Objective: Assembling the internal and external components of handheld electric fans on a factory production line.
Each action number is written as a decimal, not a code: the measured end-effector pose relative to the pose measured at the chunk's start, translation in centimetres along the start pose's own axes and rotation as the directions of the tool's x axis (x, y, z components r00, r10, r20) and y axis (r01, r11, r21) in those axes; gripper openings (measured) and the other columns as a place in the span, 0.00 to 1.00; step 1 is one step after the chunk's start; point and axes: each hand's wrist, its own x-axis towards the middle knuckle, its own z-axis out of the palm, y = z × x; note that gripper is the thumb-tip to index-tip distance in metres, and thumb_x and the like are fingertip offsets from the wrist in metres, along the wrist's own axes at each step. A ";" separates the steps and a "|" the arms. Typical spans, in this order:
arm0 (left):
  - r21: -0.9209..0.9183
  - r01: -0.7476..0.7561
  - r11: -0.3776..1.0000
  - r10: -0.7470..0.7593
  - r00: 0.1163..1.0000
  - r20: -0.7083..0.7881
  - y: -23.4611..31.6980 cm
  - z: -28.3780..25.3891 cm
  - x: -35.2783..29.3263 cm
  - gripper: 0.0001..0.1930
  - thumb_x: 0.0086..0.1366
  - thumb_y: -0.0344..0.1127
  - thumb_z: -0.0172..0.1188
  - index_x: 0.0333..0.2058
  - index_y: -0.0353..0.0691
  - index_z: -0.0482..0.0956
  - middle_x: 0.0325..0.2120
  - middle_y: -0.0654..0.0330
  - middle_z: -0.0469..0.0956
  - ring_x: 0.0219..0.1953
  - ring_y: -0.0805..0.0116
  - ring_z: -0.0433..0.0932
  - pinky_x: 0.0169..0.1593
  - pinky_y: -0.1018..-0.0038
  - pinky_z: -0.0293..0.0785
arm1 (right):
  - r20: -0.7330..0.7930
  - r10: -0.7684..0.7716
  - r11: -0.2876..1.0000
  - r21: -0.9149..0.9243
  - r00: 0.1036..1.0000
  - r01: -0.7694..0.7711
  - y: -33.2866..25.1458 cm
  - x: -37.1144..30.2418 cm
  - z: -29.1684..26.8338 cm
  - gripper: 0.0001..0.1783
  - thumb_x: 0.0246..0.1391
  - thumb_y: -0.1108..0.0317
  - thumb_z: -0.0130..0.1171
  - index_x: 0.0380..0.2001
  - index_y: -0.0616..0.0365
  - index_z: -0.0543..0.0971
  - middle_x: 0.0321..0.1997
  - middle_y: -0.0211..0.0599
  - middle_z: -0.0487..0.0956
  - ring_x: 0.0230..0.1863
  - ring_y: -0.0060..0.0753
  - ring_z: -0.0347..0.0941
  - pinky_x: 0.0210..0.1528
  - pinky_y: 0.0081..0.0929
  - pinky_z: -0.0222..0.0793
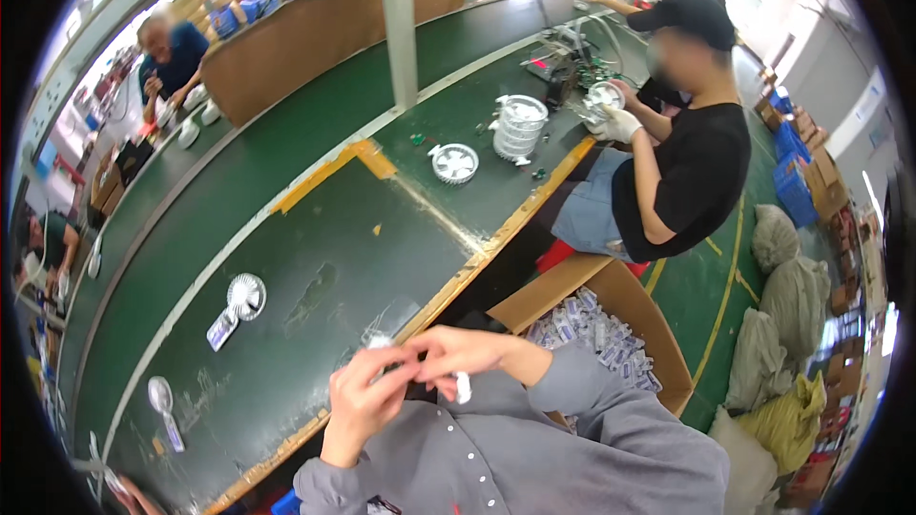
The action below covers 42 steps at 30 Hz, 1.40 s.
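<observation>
Two hands at it now, left hand (365, 399) and right hand (469, 350), both narrow, fingers meeting by the table's (315, 205) edge, a small white piece (463, 388) poking out below the right, whose grip I cannot tell, with an open cardboard box (660, 324) just beyond.

Brightly lit, glare washing out far wall (752, 2), fisheye-bent edges, black corners
</observation>
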 end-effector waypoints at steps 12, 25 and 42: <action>-0.513 0.342 0.787 -0.311 0.939 0.149 2.9 -2.3 -0.9 0.08 0.47 0.22 0.68 0.29 0.36 0.85 0.31 0.53 0.83 0.29 0.68 0.81 0.31 0.77 0.74 | 0.273 -0.184 0.969 0.209 0.944 0.129 0.9 -0.9 3.0 0.10 0.56 0.69 0.56 0.31 0.67 0.71 0.11 0.33 0.72 0.17 0.31 0.76 0.33 0.26 0.73; -0.663 0.552 0.505 -0.301 0.833 0.464 4.7 -1.2 0.0 0.05 0.44 0.20 0.68 0.24 0.31 0.83 0.28 0.50 0.82 0.29 0.64 0.80 0.33 0.74 0.76 | 0.416 -0.292 0.927 0.346 0.861 0.147 3.6 -2.6 3.5 0.16 0.55 0.68 0.59 0.20 0.73 0.77 0.08 0.38 0.70 0.13 0.35 0.74 0.36 0.26 0.73; -0.184 0.126 0.975 -0.131 0.991 -0.015 8.2 -0.7 0.1 0.11 0.51 0.19 0.66 0.35 0.36 0.83 0.33 0.51 0.82 0.34 0.56 0.82 0.38 0.70 0.79 | 0.169 -0.480 0.732 0.617 0.861 0.288 4.8 -1.8 4.8 0.15 0.60 0.65 0.52 0.23 0.62 0.76 0.12 0.35 0.72 0.17 0.32 0.74 0.36 0.32 0.76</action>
